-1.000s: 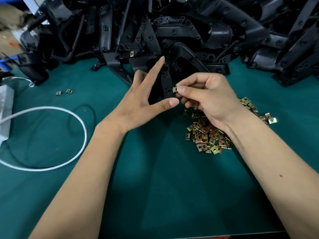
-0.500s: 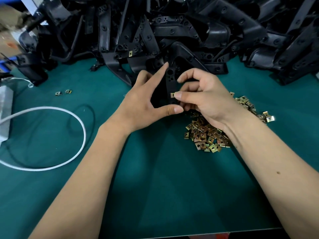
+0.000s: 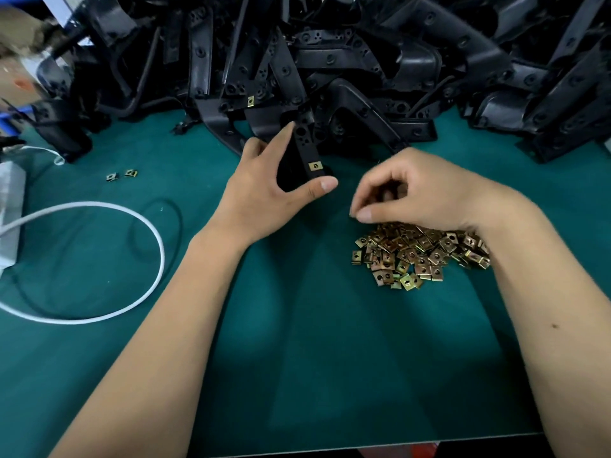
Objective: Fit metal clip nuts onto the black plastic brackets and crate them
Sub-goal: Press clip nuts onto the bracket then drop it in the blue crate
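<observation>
My left hand (image 3: 267, 196) holds a black plastic bracket (image 3: 305, 143) between thumb and fingers, its near end resting by my thumb. A brass clip nut (image 3: 315, 165) sits fitted on that end of the bracket. My right hand (image 3: 426, 193) hovers over the far edge of a heap of brass clip nuts (image 3: 420, 256) on the green mat, fingers curled with thumb and forefinger close together. Whether it pinches a nut there I cannot tell.
A big pile of black brackets (image 3: 363, 61) fills the back of the green mat (image 3: 297, 358). Two loose clip nuts (image 3: 121, 175) lie at the left. A white cable (image 3: 145, 226) loops at the left beside a white box (image 3: 10, 206).
My right hand has let go of the nut, now seated on the bracket, and moved down right to the heap. My left hand has lowered the bracket slightly.
</observation>
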The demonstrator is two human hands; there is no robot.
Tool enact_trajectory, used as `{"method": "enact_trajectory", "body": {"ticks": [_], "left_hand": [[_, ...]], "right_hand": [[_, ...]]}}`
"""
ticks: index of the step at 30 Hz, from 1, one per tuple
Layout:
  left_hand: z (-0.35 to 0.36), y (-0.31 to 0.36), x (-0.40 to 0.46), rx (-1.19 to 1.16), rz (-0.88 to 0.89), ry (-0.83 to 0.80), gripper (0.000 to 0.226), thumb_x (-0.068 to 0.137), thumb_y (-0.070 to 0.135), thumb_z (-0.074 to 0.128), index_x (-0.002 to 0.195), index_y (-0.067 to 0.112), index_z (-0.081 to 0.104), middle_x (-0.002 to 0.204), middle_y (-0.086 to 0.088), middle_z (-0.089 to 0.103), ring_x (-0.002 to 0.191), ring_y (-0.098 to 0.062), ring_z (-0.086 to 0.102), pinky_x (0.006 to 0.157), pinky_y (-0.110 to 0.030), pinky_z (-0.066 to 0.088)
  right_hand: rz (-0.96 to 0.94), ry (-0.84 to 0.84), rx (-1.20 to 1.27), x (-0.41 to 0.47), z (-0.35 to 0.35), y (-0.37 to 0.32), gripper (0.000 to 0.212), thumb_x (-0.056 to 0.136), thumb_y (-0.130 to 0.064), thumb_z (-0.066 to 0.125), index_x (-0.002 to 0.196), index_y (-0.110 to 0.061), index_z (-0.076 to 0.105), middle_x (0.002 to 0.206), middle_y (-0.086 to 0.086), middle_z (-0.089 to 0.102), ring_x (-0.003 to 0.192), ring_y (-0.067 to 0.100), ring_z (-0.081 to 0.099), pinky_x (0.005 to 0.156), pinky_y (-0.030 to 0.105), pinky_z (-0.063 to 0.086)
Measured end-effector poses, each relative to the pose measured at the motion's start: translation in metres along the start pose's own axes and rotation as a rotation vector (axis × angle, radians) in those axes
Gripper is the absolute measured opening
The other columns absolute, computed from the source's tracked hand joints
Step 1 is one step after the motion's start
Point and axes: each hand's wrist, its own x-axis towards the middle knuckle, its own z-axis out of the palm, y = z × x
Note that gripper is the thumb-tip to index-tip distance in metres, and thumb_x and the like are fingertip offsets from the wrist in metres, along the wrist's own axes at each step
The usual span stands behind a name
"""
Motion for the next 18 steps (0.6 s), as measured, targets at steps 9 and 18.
{"method": "enact_trajectory", "body": {"ticks": [9,18], "left_hand": [[0.003,0.003,-0.002,0.061,0.005,-0.018,0.114,0.060,0.094,0.051,0.159,0.044,0.026,0.130,0.005,0.042,0.120,-0.012,0.049,0.102,-0.028,0.041],[0.004,0.002,0.000,0.039,0.009,-0.038,0.115,0.060,0.095,0.053,0.159,0.044,0.027,0.132,0.004,0.043,0.125,-0.016,0.049,0.111,-0.036,0.043]], "right_hand": [[0.068,-0.110,-0.179,0.000,0.011,-0.011,0.012,0.081,-0.030,0.084,0.076,-0.037,0.075,0.080,-0.012,0.069,0.078,0.000,0.063,0.066,0.013,0.044],[0.026,0.130,-0.022,0.005,0.008,-0.002,0.009,0.093,-0.018,0.075,0.086,-0.023,0.072,0.077,-0.010,0.075,0.069,0.003,0.069,0.064,0.014,0.049]]}}
